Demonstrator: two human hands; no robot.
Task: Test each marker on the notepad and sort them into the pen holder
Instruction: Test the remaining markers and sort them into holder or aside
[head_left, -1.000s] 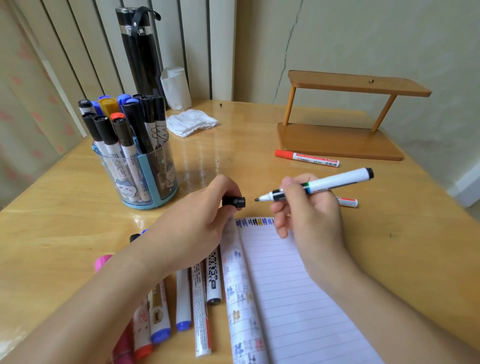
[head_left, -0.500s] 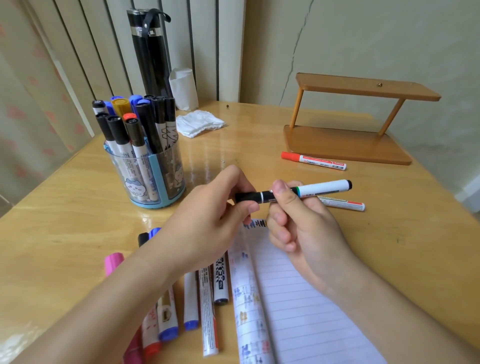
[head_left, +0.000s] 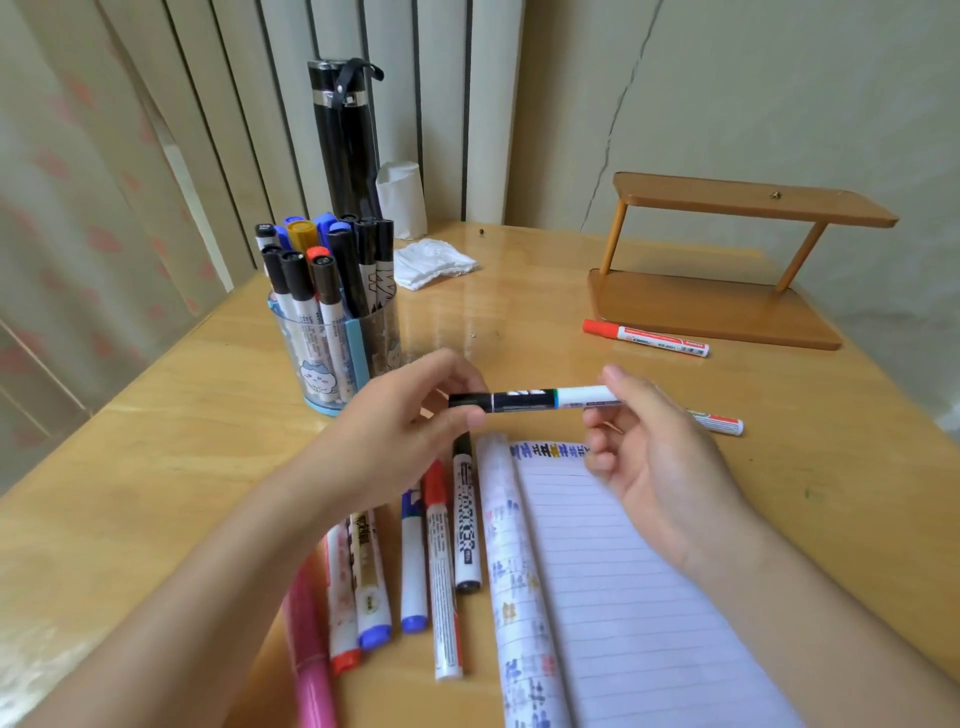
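A capped black-and-white marker (head_left: 535, 400) lies level in the air above the notepad (head_left: 613, 582). My left hand (head_left: 400, 431) pinches its black cap end. My right hand (head_left: 649, 447) pinches the white tail end between thumb and fingertips. The clear pen holder (head_left: 337, 358) with a blue strip stands at the left, holding several markers. Several loose markers (head_left: 415, 561) lie beside the notepad under my left forearm. Colour test marks run along the top of the notepad page.
A red-capped marker (head_left: 647, 338) lies by a wooden stand (head_left: 727, 265) at the right; another marker (head_left: 719, 422) lies behind my right hand. A crumpled tissue (head_left: 434, 262), a white cup and a tall black tube (head_left: 345, 140) stand at the back.
The cap in my left hand has gone onto the marker's tip. My right hand has slid from the middle of the barrel to its tail end.
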